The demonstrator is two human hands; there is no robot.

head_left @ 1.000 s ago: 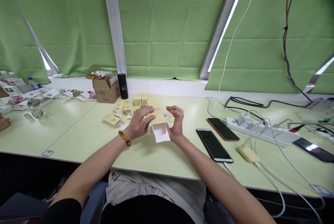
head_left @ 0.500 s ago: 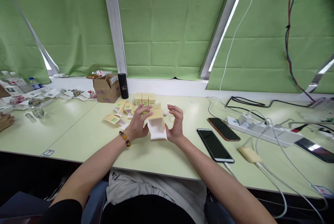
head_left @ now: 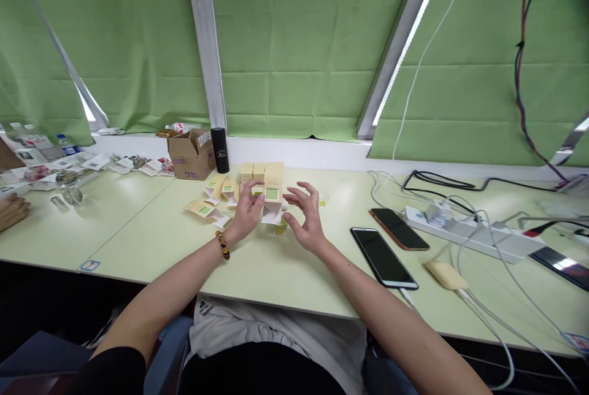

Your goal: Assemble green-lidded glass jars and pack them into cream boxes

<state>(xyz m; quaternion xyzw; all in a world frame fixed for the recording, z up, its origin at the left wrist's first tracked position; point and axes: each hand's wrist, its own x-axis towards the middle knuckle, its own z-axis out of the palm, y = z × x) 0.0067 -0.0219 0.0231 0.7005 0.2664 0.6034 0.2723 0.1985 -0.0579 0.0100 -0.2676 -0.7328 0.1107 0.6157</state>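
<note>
Green curtains (head_left: 294, 45) hang beyond the far edge of your pale desk (head_left: 138, 229). At its left edge rests a co-worker's hand (head_left: 13, 212), with at least three plastic bottles (head_left: 68, 147) in the far left corner, near white cards (head_left: 96, 162) and glass pieces too jumbled to count. Towards the far edge you have one cardboard box (head_left: 191, 165), its purple writing unreadable, then one black cylinder (head_left: 219, 153), its white print too small to read. Nearer you lie at least three open cartons (head_left: 199, 207) bearing green squares; two closed cartons (head_left: 247, 169) stand behind. Mid-desk, your left hand (head_left: 247, 216) grasps one cream carton (head_left: 272, 185) by its left side: one green square bordered in white, white flap hanging open below. Just under that flap shows one glass bottle (head_left: 279, 230) with yellow in it, and a white cap (head_left: 284, 205) above. Your right hand (head_left: 306, 223) has its fingers curved and spread beside them; whether they grip anything, you cannot tell. Towards the right edge lie two phones (head_left: 384, 258), one yellow block (head_left: 445, 275), one white power strip (head_left: 488, 241) and a third phone (head_left: 561, 267).
</note>
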